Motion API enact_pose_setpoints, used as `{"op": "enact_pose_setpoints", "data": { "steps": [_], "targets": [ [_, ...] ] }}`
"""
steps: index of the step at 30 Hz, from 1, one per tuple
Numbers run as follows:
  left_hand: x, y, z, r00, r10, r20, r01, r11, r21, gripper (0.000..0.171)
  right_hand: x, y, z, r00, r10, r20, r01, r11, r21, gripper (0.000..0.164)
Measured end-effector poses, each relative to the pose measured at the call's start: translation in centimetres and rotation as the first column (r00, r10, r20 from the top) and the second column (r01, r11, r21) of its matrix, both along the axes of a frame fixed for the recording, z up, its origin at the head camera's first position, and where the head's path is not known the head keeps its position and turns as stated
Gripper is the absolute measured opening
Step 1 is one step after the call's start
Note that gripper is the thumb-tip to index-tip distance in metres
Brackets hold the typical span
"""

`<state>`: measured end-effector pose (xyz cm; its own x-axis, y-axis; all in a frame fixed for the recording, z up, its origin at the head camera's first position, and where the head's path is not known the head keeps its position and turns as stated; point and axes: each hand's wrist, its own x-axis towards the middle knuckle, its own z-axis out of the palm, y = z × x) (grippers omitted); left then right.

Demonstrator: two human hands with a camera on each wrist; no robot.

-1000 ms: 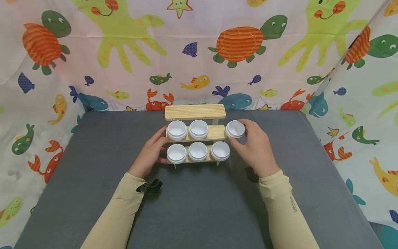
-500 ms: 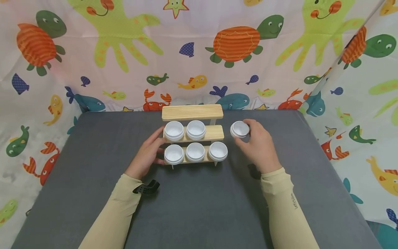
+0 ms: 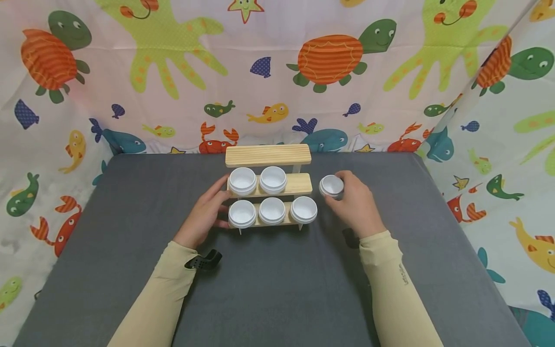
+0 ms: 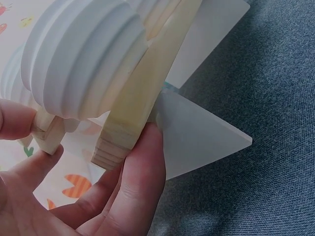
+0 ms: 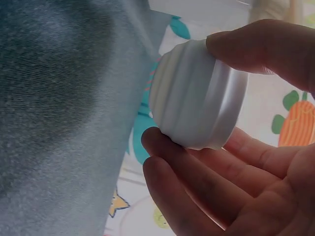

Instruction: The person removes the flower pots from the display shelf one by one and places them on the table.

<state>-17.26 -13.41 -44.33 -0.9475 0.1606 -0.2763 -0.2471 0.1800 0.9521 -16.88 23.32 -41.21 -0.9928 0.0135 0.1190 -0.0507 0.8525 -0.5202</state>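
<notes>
A three-tier wooden stand (image 3: 268, 155) with translucent side supports (image 4: 202, 135) is on the grey cloth. My left hand (image 3: 202, 212) grips its left end, fingers and thumb at the ends of the middle shelf (image 3: 299, 183) and the lower shelf (image 4: 133, 98). Two white ribbed cups (image 3: 243, 180) stand on the middle shelf's left and centre; three more cups (image 3: 272, 210) line the lower one. The top shelf is bare. Right of the stand, my right hand (image 3: 359, 205) holds another white cup (image 5: 197, 96) between thumb and fingers, its ribbed base showing in the right wrist view.
A grey cloth (image 3: 277, 284) covers the table. Behind it and at both sides hang white curtains (image 3: 243, 62) printed with sea animals. Dark straps (image 3: 204, 260) sit at the wrists.
My right hand has moved the cup rightward, away from the end of the middle shelf, then slightly lower in the head view. The left hand keeps its hold on the stand.
</notes>
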Motion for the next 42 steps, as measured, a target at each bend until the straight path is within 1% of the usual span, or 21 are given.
{"op": "enact_pose_setpoints", "data": {
  "steps": [12, 19, 27, 36, 42],
  "targets": [
    [-0.2, 0.0, -0.2, 1.000, -0.008, 0.008, 0.007, 1.000, 0.012, 0.061, -0.4, 0.2, -1.7, 0.997, 0.007, 0.071, -0.010, 0.999, 0.037, 0.055],
    [-0.2, 0.0, -0.3, 1.000, -0.019, 0.009, 0.019, 1.000, 0.001, 0.061, -0.6, 0.3, -2.5, 0.996, 0.000, 0.085, -0.005, 0.998, 0.060, 0.056],
    [0.0, 0.0, -0.1, 1.000, -0.011, 0.004, 0.011, 1.000, 0.002, 0.060, -0.8, 0.1, -2.8, 0.996, 0.008, 0.086, -0.014, 0.997, 0.072, 0.056],
    [-0.2, -0.1, -0.2, 1.000, -0.012, 0.000, 0.012, 1.000, 0.004, 0.060, -0.9, -0.2, -2.8, 0.992, -0.008, 0.122, -0.001, 0.997, 0.077, 0.059],
    [-0.3, -0.2, -0.3, 1.000, -0.011, 0.004, 0.011, 1.000, 0.007, 0.061, -1.0, -0.4, -3.0, 0.991, -0.017, 0.132, 0.007, 0.997, 0.074, 0.061]
  ]
}}
